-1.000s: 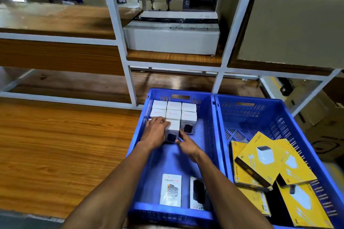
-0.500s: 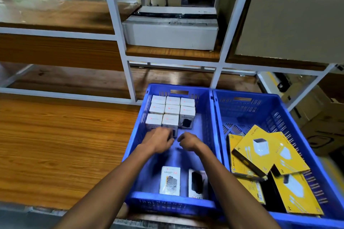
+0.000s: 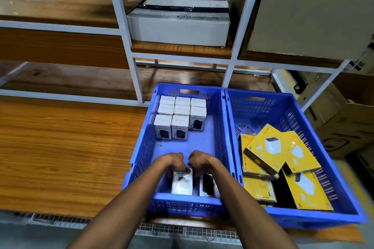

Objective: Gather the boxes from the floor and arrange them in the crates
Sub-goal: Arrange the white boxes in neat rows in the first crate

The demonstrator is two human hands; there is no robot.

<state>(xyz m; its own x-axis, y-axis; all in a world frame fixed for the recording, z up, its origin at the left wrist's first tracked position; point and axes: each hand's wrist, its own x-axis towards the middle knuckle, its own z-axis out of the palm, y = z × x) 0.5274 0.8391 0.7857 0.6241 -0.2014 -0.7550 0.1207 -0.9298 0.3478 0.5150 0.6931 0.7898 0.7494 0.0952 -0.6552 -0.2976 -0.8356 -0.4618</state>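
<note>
Hands meet low in the left blue crate (image 3: 216, 127), the landmark here. The left hand (image 3: 172, 162) and the right hand (image 3: 199, 161) sit knuckles-up side by side near the crate's near wall, fingers (image 3: 178, 168) curled downward over two boxes lying flat on the crate floor. The white box (image 3: 182, 183) lies just under the left hand, whose fingertips touch its far edge; whether they actually pinch it I cannot tell. The dark-faced box (image 3: 207, 185) lies beside it, under the right hand, whose curled fingers reach its far end — the grip itself is hidden. Toward the crate's far wall stands a block of small white boxes (image 3: 180, 116), upright and packed tight in rows against the far left corner, well apart from both hands. Touching the left crate's right wall is the right blue crate (image 3: 303, 115), holding yellow boxes (image 3: 275, 147) overlapped at loose angles. Both crates rest on a wooden tabletop (image 3: 66, 147), which spreads out to the left of the left crate, with a white-framed shelf (image 3: 129, 46) behind it carrying a white carton (image 3: 180, 30) and a brown carton (image 3: 309, 18).
</note>
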